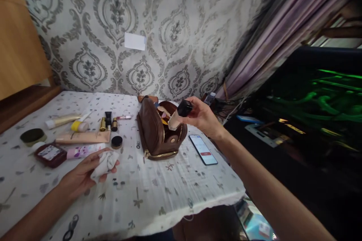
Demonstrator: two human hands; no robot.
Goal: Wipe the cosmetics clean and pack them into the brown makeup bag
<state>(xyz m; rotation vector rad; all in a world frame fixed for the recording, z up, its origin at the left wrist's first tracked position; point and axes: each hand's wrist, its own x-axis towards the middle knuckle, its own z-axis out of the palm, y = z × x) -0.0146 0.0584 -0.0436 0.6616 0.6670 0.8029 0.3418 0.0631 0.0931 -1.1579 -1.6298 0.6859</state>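
Observation:
My right hand [202, 116] is closed around a foundation bottle [175, 119] with a black cap, tilted over the mouth of an unzipped brown makeup bag [152, 128]. Inside the bag some items show, among them something yellow; the rest is hidden. A crumpled white tissue [105, 162] is in my left hand [87, 171], its fingers curled about it above the cloth. Just beyond that hand lie a small round black-lidded jar [116, 142] and a white and pink tube [85, 151].
A phone [203, 149] with a lit screen lies right of the bag. At left are a dark red bottle [51, 154], a round green-lidded container [33, 136], a long peach tube [83, 137] and several small cosmetics. The table's front edge [186, 214] is draped in printed cloth.

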